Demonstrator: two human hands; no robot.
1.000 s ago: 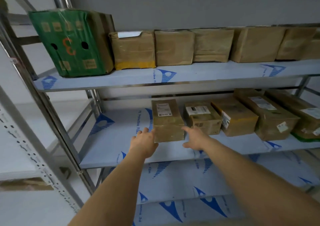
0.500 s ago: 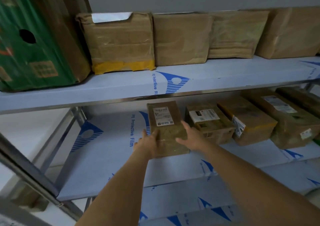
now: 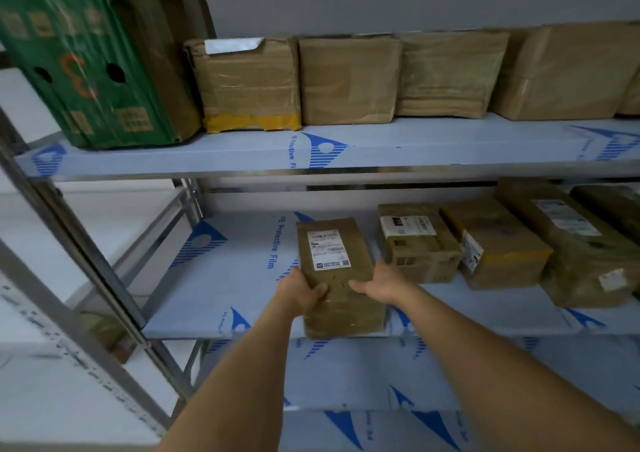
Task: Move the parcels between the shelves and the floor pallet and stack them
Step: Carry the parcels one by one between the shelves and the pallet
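Both arms reach forward to the middle shelf (image 3: pixel 214 278). The left hand (image 3: pixel 300 292) and right hand (image 3: pixel 379 283) clasp the near end of a brown parcel (image 3: pixel 334 261), thumbs on top, at the shelf's front edge.

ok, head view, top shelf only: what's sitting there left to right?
Green box with the orange 3 → brown parcel with yellow tape along its bottom → plain brown parcel → wrinkled brown parcel → large brown parcel, cut by the right edge.
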